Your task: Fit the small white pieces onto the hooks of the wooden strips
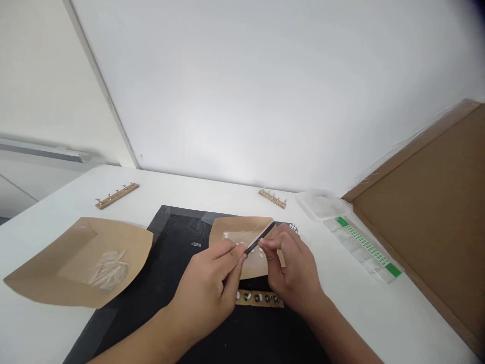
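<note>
My left hand (pixel 214 283) pinches the lower end of a thin dark nail file (pixel 261 237) with a pale edge. The fingers of my right hand (pixel 291 263) are pinched together against the file's side; what they hold, if anything, is too small to make out. Beneath both hands lies a brown paper tray (pixel 227 227) with small white pieces in it. Nearer to me, a wooden strip (pixel 257 298) with several round metal holders rests on the black mat (pixel 159 303).
At left, a brown paper tray (pixel 71 253) holds clear nail-tip-like pieces. Wooden strips with upright pegs stand at the back left (pixel 117 196) and back centre (pixel 272 198). A clear plastic container (pixel 324 205), a green-labelled transparent packet (pixel 367 247) and a cardboard box (pixel 428 202) are at right.
</note>
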Demonstrator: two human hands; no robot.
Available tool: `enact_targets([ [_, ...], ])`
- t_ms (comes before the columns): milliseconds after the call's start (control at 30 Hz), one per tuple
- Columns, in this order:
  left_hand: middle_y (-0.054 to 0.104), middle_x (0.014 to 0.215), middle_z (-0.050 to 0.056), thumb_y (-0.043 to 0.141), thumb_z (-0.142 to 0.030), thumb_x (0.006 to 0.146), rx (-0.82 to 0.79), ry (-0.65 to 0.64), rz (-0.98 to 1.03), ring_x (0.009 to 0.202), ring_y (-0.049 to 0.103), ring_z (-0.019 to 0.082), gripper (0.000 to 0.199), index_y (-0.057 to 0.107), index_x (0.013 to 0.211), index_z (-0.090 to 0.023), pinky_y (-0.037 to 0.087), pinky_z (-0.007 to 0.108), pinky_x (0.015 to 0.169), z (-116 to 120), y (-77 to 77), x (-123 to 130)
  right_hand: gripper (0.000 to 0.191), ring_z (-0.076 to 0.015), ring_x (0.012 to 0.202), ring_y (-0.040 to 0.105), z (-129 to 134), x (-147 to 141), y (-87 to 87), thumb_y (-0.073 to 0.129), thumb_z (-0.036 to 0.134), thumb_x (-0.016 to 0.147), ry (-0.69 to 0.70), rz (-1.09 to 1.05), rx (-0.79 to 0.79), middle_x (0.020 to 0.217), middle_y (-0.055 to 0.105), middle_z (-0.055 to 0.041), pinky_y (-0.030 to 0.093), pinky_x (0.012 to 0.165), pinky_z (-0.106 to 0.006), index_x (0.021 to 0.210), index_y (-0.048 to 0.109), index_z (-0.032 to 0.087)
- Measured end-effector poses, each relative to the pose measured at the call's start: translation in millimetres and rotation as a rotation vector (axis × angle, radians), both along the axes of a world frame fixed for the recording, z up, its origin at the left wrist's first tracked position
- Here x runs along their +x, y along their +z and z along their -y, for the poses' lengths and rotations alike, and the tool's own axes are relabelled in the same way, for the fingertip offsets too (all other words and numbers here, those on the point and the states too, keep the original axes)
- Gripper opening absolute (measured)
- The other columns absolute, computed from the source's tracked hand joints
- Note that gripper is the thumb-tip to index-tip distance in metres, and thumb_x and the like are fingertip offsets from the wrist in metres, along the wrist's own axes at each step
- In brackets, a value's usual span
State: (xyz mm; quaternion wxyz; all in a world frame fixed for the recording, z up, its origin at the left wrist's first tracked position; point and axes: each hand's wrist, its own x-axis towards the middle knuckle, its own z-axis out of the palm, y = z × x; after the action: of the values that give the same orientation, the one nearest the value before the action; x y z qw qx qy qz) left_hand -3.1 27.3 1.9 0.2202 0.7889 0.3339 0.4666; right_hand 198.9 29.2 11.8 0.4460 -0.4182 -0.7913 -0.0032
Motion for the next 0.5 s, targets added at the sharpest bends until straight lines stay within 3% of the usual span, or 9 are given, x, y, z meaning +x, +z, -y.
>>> enact_targets([
  [100, 0.071, 0.091, 0.008, 0.052, -0.013, 0.105, 0.008, -0.005, -0.025, 0.078, 0.07, 0.017, 0.024, 0.076, 0.106, -0.015, 0.058, 0.027, 0.072, -1.8, -2.9, -0.3, 0.028, -0.0201, 0.073, 0.051, -1.8, -3.8, -1.5, 0.057, 0.002, 0.1, -0.109, 0.108, 0.088, 0.077, 0.052, -0.0009, 0.04, 0.066, -0.035, 0.087, 0.044, 0.024],
  [233, 0.071, 0.094, 0.01, 0.052, -0.012, 0.105, 0.047, 0.012, -0.054, 0.082, 0.073, 0.018, 0.022, 0.074, 0.103, -0.013, 0.06, 0.028, 0.076, -1.6, -4.7, -1.3, 0.03, -0.0201, 0.072, 0.047, -1.5, -6.0, -3.2, 0.056, 0.0, 0.099, -0.135, 0.201, 0.164, 0.076, 0.051, -0.0012, 0.039, 0.067, -0.036, 0.086, 0.043, 0.024],
  [400, 0.07, 0.092, 0.008, 0.053, -0.01, 0.105, 0.08, 0.034, -0.082, 0.087, 0.075, 0.019, 0.024, 0.073, 0.117, -0.014, 0.062, 0.029, 0.082, -0.1, -5.3, -2.2, 0.025, -0.0197, 0.071, 0.047, 1.4, -6.8, -1.3, 0.055, 0.004, 0.101, -0.105, 0.171, 0.08, 0.076, 0.052, -0.0013, 0.037, 0.066, -0.034, 0.088, 0.046, 0.023],
  [500, 0.072, 0.098, 0.01, 0.053, -0.01, 0.104, 0.098, 0.052, -0.083, 0.089, 0.075, 0.019, 0.023, 0.073, 0.115, -0.014, 0.063, 0.028, 0.081, 0.2, -5.3, -2.6, 0.025, -0.0194, 0.072, 0.05, 1.1, -7.9, 2.2, 0.056, 0.005, 0.101, -0.105, 0.095, 0.054, 0.077, 0.054, -0.0014, 0.038, 0.066, -0.034, 0.088, 0.045, 0.023],
])
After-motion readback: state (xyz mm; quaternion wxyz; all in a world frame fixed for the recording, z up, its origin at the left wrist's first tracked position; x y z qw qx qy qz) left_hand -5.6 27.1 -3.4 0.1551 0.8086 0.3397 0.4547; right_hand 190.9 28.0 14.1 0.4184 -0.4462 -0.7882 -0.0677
